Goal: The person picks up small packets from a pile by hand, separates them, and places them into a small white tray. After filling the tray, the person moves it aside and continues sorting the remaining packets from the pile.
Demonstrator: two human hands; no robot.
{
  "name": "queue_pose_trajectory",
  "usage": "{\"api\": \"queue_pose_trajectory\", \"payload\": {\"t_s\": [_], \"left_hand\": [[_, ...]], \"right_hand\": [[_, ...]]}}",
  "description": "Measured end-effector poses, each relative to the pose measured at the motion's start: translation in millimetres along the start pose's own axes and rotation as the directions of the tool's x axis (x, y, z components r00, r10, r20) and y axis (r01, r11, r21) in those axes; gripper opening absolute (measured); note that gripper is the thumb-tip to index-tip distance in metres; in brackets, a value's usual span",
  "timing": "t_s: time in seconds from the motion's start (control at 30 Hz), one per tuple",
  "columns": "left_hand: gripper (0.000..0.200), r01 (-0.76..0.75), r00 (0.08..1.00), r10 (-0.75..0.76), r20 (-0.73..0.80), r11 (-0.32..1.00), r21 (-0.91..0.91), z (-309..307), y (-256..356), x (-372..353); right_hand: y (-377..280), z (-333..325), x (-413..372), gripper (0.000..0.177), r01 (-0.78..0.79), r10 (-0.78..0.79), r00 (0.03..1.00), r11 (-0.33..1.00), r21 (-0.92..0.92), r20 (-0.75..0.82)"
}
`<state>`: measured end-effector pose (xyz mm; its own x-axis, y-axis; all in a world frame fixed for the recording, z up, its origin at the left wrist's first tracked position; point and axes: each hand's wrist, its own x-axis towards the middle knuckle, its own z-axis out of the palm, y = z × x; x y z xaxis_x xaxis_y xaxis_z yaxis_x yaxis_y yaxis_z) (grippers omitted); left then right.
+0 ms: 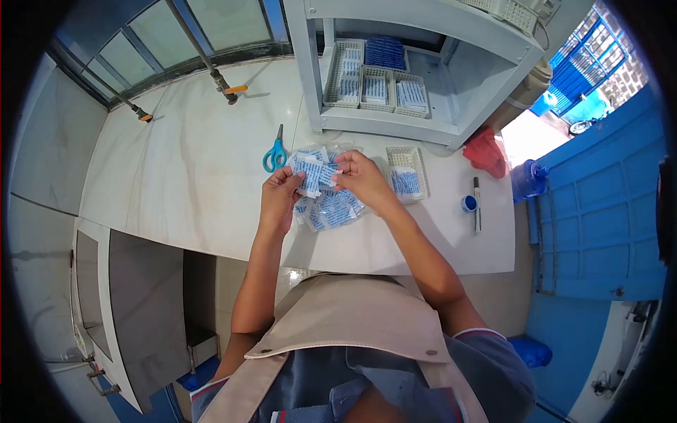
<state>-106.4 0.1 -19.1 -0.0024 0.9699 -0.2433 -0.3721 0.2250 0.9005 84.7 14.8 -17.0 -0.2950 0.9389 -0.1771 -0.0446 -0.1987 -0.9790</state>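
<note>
Both hands are over a clear plastic bag of small white packets with blue print. My left hand is closed on several of these packets, fingers pinching their left side. My right hand pinches a packet at the right of the same group. Teal-handled scissors lie just left of the bag, blades pointing away. To the right of my right hand stands a white basket with more packets in its lower half.
A white shelf at the back holds baskets of packets and a blue bundle. On the right lie a marker, a blue round cap and a red cloth. Two orange-handled taps are at the back left.
</note>
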Motion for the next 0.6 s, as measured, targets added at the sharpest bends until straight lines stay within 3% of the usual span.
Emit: {"api": "queue_pose_trajectory", "payload": {"t_s": [0.13, 0.2, 0.23, 0.33, 0.4, 0.43, 0.5, 0.6], "left_hand": [[0.009, 0.018, 0.999, -0.019, 0.037, 1.000, 0.017, 4.3, 2.8, -2.5], [0.010, 0.109, 0.987, -0.111, 0.115, 0.994, 0.030, 6.4, 5.5, -3.9], [0.010, 0.110, 0.986, -0.113, 0.120, 0.993, 0.033, 6.6, 4.6, -3.2], [0.011, 0.143, 0.978, -0.141, 0.154, 0.990, -0.002, 5.8, 4.6, -2.7], [0.011, 0.170, 0.971, -0.160, 0.176, 0.984, -0.046, 4.3, 7.5, -4.5], [0.011, 0.168, 0.972, -0.158, 0.174, 0.985, -0.047, 3.6, 9.3, -5.1], [0.011, 0.202, 0.960, -0.186, 0.208, 0.978, -0.059, 1.6, 12.7, -5.0], [0.011, 0.213, 0.947, -0.196, 0.253, 0.976, -0.043, -2.2, 15.4, -3.0]], "right_hand": [[-1.7, -8.0, 8.4, 0.029, 0.139, -0.148, 0.986, 0.984, -0.112, -0.076], [-10.8, -8.6, 7.0, 0.021, 0.291, -0.345, 0.934, 0.883, -0.369, -0.089], [-8.8, -9.9, 9.7, 0.021, 0.290, -0.346, 0.933, 0.883, -0.369, -0.094], [-13.4, -10.4, 13.2, 0.015, 0.257, -0.289, 0.953, 0.930, -0.261, -0.089], [-23.7, -15.5, 7.6, 0.020, -0.023, 0.023, 1.000, 0.998, 0.059, 0.014], [-22.4, -17.0, 7.2, 0.020, -0.023, 0.022, 1.000, 0.998, 0.058, 0.017], [-19.4, -18.7, 6.8, 0.027, -0.118, 0.094, 0.990, 0.960, 0.252, 0.106], [-19.2, -19.0, 7.5, 0.036, -0.117, 0.105, 0.992, 0.976, 0.183, 0.074]]}}
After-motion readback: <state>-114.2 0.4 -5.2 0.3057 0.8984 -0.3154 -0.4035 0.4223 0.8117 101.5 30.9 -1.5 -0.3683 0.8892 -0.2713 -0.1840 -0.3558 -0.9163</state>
